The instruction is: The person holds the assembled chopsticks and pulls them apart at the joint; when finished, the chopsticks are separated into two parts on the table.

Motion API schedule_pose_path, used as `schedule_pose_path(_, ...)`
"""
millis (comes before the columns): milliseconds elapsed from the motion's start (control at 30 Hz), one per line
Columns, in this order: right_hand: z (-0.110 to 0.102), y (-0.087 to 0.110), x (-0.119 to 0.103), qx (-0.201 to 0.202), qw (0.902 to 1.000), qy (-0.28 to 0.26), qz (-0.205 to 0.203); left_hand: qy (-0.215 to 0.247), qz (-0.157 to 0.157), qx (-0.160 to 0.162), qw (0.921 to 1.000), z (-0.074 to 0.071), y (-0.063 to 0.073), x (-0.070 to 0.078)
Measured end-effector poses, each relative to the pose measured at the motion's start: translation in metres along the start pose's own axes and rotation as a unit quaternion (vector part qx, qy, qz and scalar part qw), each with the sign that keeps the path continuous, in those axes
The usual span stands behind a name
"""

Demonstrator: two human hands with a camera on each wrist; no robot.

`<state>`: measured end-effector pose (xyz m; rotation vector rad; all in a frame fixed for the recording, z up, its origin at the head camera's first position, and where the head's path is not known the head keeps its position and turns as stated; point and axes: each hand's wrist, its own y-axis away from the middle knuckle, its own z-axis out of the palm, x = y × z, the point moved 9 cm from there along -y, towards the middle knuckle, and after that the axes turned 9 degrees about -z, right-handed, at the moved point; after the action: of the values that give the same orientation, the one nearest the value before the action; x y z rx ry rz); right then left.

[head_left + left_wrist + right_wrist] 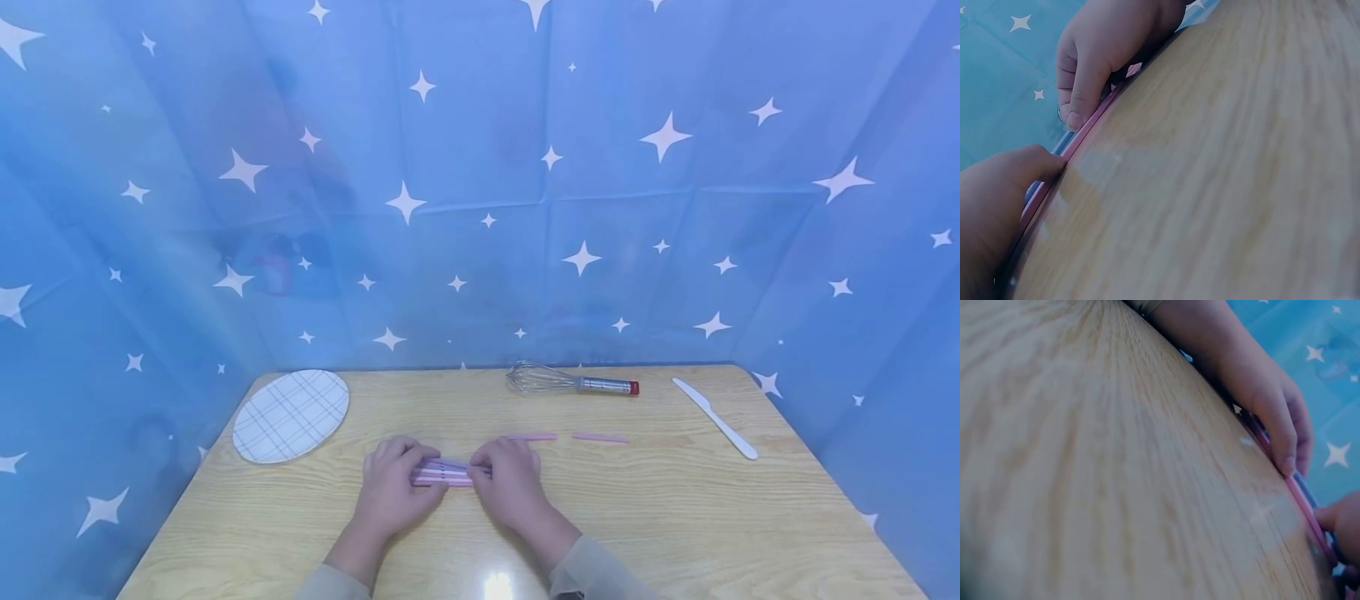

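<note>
Well, through the head view I had the striped bundle of slim strips (442,472) lying low and central, on the near part of the wooden table (660,508), squarely between the two hands. The left hand (393,487) gripped its left end, thumb along the near edge and fingers over the far side; the right hand (510,483) pinched the other end, so only a short middle stretch in pink, white and purple showed between them. Just beyond the right hand lay one pink strip (534,437), with a second pink strip (602,437) in line to its right. Farther back I saw a whisk (581,383), a white knife (716,418) off to the right and a checked white disc (291,417) at the far left, all well apart from the hands. From the left wrist I looked low across the tabletop: the left thumb pressed the bundle's pink edge in the lower left, and the right hand's thumb came down on it farther along. At the right wrist I got the left hand's thumb against the pink edge, while the right hand was cut off by the frame, its fingertip touching the bundle.
</note>
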<state>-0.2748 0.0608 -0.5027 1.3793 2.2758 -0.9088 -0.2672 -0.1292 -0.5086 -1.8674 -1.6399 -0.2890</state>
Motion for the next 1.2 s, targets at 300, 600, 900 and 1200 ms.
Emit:
schedule_pose_path(300,0.001,0.0,0.001,0.015,0.9999,0.003,-0.003,0.03,-0.018,0.034,0.9988,-0.008,0.0,0.0)
schedule_pose_path(600,0.0,0.002,0.005,0.044,0.9987,-0.019,-0.018,0.047,-0.026,0.081,0.9952,-0.014,0.0,-0.005)
schedule_pose_path(900,-0.008,0.002,-0.002,0.035,0.9977,0.008,-0.058,0.029,0.016,0.125,0.9916,-0.02,-0.001,-0.001)
schedule_pose_path(1200,-0.015,0.003,-0.015,0.057,0.9904,0.037,-0.12,-0.005,0.076,0.148,0.9861,-0.026,0.002,0.015)
